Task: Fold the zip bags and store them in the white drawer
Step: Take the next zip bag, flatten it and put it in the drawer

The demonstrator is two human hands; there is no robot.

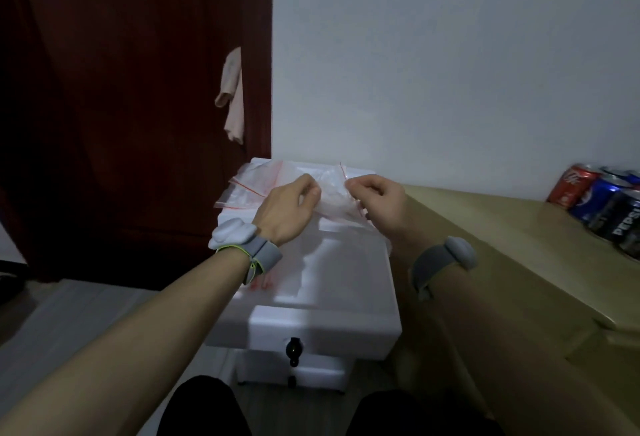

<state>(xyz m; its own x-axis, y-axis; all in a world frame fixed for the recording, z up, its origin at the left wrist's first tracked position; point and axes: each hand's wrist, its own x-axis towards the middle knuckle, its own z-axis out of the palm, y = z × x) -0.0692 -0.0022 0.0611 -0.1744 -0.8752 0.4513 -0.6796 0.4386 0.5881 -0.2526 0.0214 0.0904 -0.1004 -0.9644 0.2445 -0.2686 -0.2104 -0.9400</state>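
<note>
A clear zip bag (334,201) is pinched between the left hand (289,208) and the right hand (375,198), held just above the top of the white drawer unit (346,324). More zip bags (249,182) are spread at its far left corner. A crooked fold could be caused by the slippery film sliding, and the loose bags could be brushed off the edge.

The clear zip bag (335,200) pinched between the hands blurs into the white cabinet top (349,273), so its folds and edges cannot be made out. The left hand (287,208) covers part of the loose bags (246,186) behind it. The cans (604,207) are cut off by the right edge. The lower drawer (294,371) is mostly hidden under the top one.
</note>
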